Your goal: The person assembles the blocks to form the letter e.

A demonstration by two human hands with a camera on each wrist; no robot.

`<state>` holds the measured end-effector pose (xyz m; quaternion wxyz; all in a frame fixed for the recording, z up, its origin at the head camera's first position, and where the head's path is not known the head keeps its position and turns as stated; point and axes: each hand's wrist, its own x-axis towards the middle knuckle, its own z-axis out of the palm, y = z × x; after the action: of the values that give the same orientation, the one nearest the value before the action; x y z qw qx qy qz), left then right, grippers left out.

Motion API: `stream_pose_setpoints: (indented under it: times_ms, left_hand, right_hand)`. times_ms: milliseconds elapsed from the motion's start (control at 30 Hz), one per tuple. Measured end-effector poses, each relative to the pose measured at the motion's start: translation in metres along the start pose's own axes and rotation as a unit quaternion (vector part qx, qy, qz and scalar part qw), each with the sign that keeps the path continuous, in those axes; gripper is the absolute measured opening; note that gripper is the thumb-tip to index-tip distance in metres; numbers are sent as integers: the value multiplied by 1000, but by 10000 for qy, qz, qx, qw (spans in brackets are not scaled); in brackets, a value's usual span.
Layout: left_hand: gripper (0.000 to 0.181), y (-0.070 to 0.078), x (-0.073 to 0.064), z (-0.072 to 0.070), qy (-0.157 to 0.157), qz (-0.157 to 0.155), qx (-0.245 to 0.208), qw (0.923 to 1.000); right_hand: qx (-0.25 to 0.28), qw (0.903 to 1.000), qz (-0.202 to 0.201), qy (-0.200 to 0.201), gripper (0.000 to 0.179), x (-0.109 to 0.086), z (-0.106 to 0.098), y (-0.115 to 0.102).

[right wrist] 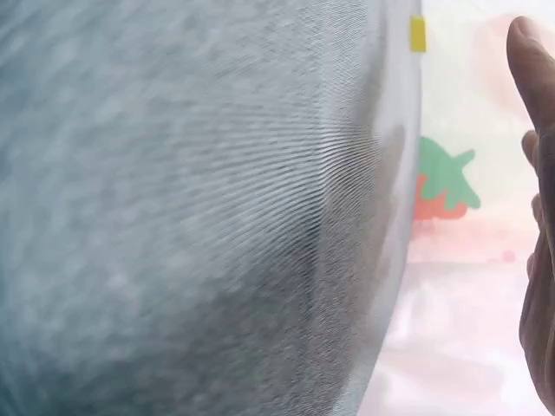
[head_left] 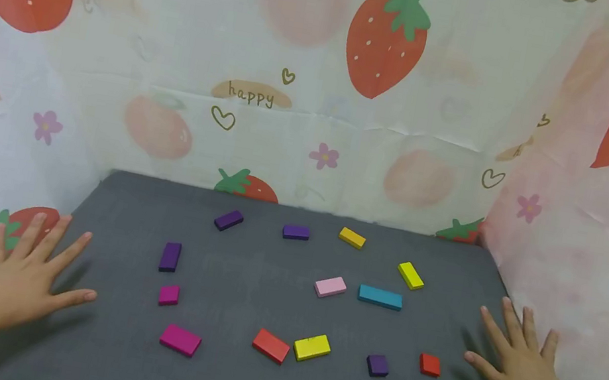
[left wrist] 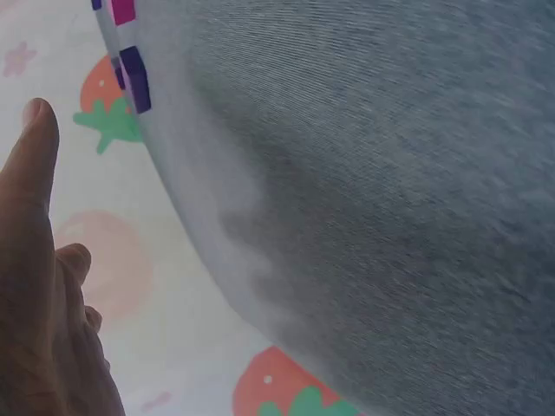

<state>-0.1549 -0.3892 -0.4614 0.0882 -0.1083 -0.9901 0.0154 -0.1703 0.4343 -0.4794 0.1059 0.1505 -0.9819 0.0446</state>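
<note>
Coloured blocks [head_left: 296, 233], thirteen in all, lie scattered on a grey cloth [head_left: 240, 287]; clock positions refer to a dial centred on that cloth in the head view, with 12 at its far edge. The left hand [head_left: 26, 279] at 9 o'clock and the right hand [head_left: 522, 368] at 3 are both spread wide, fingers apart and holding nothing; their shadows suggest that both are raised. A red-orange block [head_left: 270, 346] at 6 and a yellow block [head_left: 311, 348] near 5 sit just beside each other; owing to the narrow gap, fingertips taking either could nudge its neighbour. A pink block [head_left: 330, 287] near 2 and a blue block [head_left: 380, 298] near 3 present a similar, milder risk. A red block [head_left: 430, 365], between 3 and 4, is nearest to the right thumb and could be swept aside by a low, sideways approach; a magenta square [head_left: 168, 296] at 9 is comparably exposed to the left thumb. A purple block [head_left: 229, 220], between 10 and 11, and an orange block [head_left: 352, 238], between 1 and 2, lie near the far edge, where an overlong reach might push them against the printed sheet [head_left: 323, 79]. Because the blocks are low, a pinch may slip or ruck the cloth, shifting adjacent blocks.
</note>
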Motion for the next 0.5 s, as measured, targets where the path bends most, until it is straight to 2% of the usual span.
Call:
stream_pose_setpoints:
  times_ms: [500]
  left_hand:
    - [108,22,21,-9,172,199,-97,9996]
  right_hand:
    - [-34,9999,-72,151,97,13,-2,-12]
